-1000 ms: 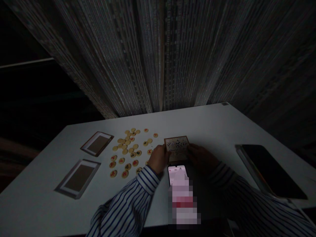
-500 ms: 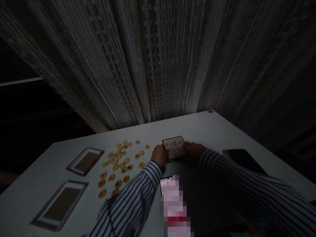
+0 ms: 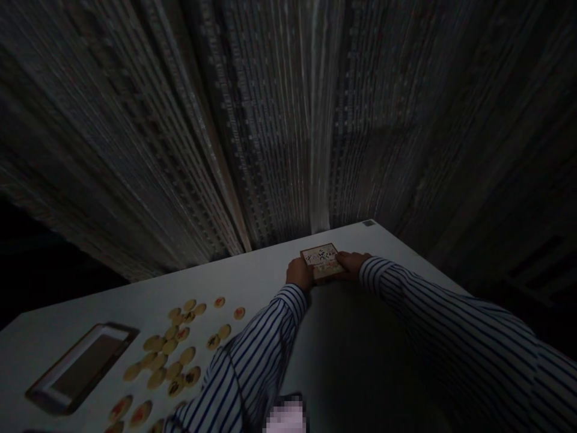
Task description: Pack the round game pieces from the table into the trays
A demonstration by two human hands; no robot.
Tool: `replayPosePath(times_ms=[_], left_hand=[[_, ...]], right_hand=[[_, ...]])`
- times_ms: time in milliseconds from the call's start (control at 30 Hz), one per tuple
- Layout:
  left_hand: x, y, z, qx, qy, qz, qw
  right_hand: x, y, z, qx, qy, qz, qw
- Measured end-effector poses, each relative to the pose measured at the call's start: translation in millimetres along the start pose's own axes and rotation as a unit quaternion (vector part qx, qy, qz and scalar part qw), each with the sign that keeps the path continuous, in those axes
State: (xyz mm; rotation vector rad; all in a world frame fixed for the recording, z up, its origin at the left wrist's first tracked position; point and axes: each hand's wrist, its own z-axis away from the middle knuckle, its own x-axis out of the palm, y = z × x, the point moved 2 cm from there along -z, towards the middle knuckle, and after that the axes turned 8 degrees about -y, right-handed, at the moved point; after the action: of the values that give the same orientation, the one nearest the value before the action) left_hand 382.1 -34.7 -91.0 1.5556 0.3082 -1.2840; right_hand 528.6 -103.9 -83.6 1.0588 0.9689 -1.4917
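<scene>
A small flat box (image 3: pixel 321 264) with brown edges and dark brush-written characters on its printed face is held between my two hands near the back of the table. My left hand (image 3: pixel 299 275) grips its left side. On the opposite side my right hand (image 3: pixel 353 265) closes round the edge, thumb on top. The undersides of the fingers are hidden behind the box. To the left of my left arm lie several round wooden Chinese chess pieces (image 3: pixel 170 347), some showing red or black characters; my sleeve covers part of them.
An open shallow tray (image 3: pixel 103 325) with a brown inside lies at the left of the white table (image 3: pixel 243 273). A pixelated screen (image 3: pixel 285 416) shows at the bottom edge. Close behind the table hangs a striped, string-like curtain (image 3: pixel 274 150). The light is dim.
My view has shifted, so pieces and tray appear lower and further left; the second tray and dark object at right have left the visible area. Both hands, holding the box, are further back.
</scene>
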Motion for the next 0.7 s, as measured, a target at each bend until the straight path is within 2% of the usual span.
replayPosePath(times_ms=[133, 233, 300, 367, 433, 600, 700], left_hand=[[2.7, 2, -15, 0.009, 0.006, -0.004, 1.0], [2.6, -5, -17, 0.06, 0.023, -0.023, 0.998], [3.4, -11, -17, 0.121, 0.001, -0.05, 0.991], [5.6, -17, -18, 0.167, -0.046, -0.068, 0.982], [7.6, -22, -20, 0.178, -0.073, -0.067, 0.979], [11.3, -27, -21, 0.183, -0.072, -0.055, 0.979], [12.5, -27, -20, 0.196, -0.082, -0.08, 0.974]], right_hand=[[-2, 12, -15, 0.006, -0.017, -0.005, 1.0], [0, 17, -21, 0.008, -0.032, -0.007, 0.999], [1, 19, -23, 0.001, -0.03, -0.015, 0.999], [3, 20, -23, -0.01, -0.024, -0.021, 0.999], [3, 21, -22, -0.014, -0.024, -0.018, 0.999], [1, 23, -20, -0.002, -0.044, -0.008, 0.999], [1, 23, -21, -0.001, -0.028, -0.032, 0.999]])
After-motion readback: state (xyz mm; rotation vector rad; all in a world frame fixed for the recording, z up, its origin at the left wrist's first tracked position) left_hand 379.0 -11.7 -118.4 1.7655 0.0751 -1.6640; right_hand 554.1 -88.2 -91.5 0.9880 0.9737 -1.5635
